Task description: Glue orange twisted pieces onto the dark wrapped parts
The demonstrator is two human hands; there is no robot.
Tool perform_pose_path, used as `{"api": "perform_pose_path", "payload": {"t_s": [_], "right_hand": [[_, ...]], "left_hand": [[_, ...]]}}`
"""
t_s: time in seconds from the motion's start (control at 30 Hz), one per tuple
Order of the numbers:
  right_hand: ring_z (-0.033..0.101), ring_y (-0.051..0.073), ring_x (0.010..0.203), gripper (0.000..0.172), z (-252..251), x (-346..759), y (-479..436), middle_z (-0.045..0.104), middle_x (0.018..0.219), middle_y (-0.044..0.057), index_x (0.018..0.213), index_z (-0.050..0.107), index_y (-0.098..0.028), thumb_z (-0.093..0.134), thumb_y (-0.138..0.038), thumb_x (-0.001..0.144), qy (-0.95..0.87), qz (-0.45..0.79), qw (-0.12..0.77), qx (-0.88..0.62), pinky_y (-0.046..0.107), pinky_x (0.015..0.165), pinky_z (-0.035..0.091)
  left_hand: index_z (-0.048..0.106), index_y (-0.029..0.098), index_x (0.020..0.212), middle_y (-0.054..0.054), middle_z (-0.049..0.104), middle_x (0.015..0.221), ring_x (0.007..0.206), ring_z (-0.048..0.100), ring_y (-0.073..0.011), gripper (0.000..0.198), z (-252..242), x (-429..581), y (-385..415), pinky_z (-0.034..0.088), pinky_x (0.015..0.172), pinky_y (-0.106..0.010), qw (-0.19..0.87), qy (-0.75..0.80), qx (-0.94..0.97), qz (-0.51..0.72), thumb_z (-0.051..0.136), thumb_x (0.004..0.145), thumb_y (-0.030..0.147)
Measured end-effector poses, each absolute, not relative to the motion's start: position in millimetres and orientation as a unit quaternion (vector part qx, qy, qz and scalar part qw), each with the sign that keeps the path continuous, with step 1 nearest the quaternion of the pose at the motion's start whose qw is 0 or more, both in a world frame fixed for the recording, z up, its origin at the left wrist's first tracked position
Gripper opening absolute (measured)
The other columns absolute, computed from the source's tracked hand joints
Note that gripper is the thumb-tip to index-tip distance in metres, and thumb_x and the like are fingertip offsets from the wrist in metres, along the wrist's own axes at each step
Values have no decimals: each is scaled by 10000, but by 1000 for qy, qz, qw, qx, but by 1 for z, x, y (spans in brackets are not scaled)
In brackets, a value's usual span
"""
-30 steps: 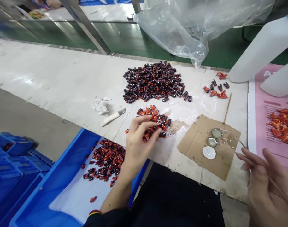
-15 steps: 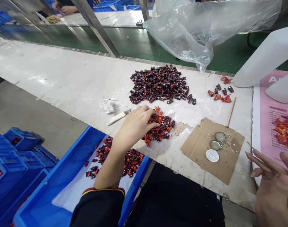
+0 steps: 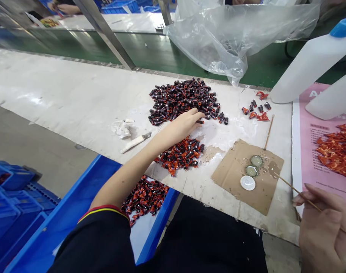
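My left hand [image 3: 188, 120] reaches over to the front edge of a heap of small black tubular pieces with orange ends [image 3: 181, 98]. Its fingers and thumb close around one small black piece [image 3: 200, 122]. Below that wrist lies a second, smaller heap of black pieces joined with orange parts [image 3: 182, 155]. At the right edge my right hand [image 3: 322, 227] grips a thin wooden stick [image 3: 295, 188], whose tip rests over a wet spot on a brown cardboard sheet [image 3: 229, 170]. On the cardboard sit two bottle caps with pale contents [image 3: 251, 170] and a white round lid [image 3: 247, 183].
A knife [image 3: 135, 143] and crumpled white tissue [image 3: 121, 129] lie on the left. Another stick [image 3: 269, 132], loose pieces [image 3: 256, 108], white bottles [image 3: 312, 68] and orange parts on a pink sheet [image 3: 306, 151] are right. A blue bin [image 3: 73, 212] stands below the table edge.
My left hand has moved from the smaller heap up and right to the black pieces. My right hand has lowered the stick's tip onto the cardboard. The view has shifted slightly.
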State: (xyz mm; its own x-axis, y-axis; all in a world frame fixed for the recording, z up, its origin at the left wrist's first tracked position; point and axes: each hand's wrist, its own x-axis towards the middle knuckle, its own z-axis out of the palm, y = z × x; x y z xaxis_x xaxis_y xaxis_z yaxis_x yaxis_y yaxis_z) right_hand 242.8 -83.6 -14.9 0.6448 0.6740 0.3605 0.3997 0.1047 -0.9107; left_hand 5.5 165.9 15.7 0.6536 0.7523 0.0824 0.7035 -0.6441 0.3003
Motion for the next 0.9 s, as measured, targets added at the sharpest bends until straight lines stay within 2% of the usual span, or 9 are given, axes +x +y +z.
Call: {"api": "perform_pose_path", "payload": {"t_s": [0.07, 0.17, 0.23, 0.33, 0.43, 0.57, 0.67, 0.73, 0.9], "right_hand": [[581, 145, 618, 267, -15, 240, -83, 608, 760, -2, 1162, 633, -232, 574, -299, 910, -402, 108, 651, -636, 335, 625, 493], [597, 126, 537, 418, -16, 234, -80, 629, 677, -53, 1283, 529, -226, 627, -208, 877, -423, 96, 646, -628, 303, 571, 524], [617, 125, 522, 399, -18, 230, -78, 639, 648, -59, 1263, 525, -210, 627, -198, 878, -444, 112, 628, -629, 299, 571, 537], [657, 132, 552, 244, -25, 229, -78, 668, 658, -41, 1119, 593, -200, 627, -208, 877, -471, 141, 608, -623, 295, 582, 556], [678, 137, 578, 78, -31, 233, -81, 698, 694, -19, 942, 631, -201, 629, -183, 866, -504, 152, 578, -623, 281, 556, 564], [688, 142, 582, 77, -30, 235, -83, 717, 706, -14, 890, 647, -202, 632, -138, 851, -533, 149, 584, -594, 289, 557, 579], [671, 138, 553, 45, -27, 230, -84, 705, 689, -12, 886, 643, -189, 622, -154, 866, -486, 162, 615, -599, 290, 534, 561], [655, 136, 534, 25, -25, 226, -83, 696, 682, -17, 895, 626, -187, 628, -178, 872, -428, 168, 644, -611, 292, 519, 543], [635, 119, 541, 55, -22, 221, -81, 674, 675, -37, 882, 594, -197, 645, -218, 877, -300, 187, 703, -618, 285, 554, 540]], "left_hand": [[698, 190, 1008, -77, 655, 1019, 936, 639, -187, 178, 21, 1, 144, 515, 876, -335, 210, 373, 882, 197, 569, 892, 152], [732, 215, 900, -76, 684, 951, 874, 657, -180, 92, 22, 0, 105, 567, 782, -312, 425, 322, 795, 290, 651, 862, 237], [745, 214, 871, -89, 701, 992, 813, 675, -166, 88, 17, 2, 80, 590, 723, -300, 555, 311, 704, 316, 696, 844, 283], [756, 212, 838, -85, 708, 1032, 814, 704, -154, 87, 7, 7, 50, 610, 746, -280, 661, 316, 584, 349, 777, 781, 273], [749, 184, 807, -96, 708, 1049, 845, 728, -174, 162, -2, 16, 31, 621, 781, -276, 707, 323, 514, 361, 846, 696, 251], [719, 171, 763, -65, 713, 1003, 833, 743, -162, 150, -10, 29, 17, 619, 802, -256, 730, 334, 445, 397, 847, 688, 190], [734, 196, 847, -61, 734, 1033, 859, 739, -152, 146, -17, 38, 9, 612, 818, -249, 724, 319, 435, 430, 818, 729, 178], [736, 212, 946, -74, 743, 1085, 844, 734, -147, 218, -20, 43, 4, 612, 808, -254, 715, 325, 432, 442, 810, 743, 190], [708, 225, 1109, -96, 737, 1148, 825, 741, -157, 381, -21, 47, -2, 618, 788, -262, 755, 334, 401, 398, 811, 743, 202]]}}
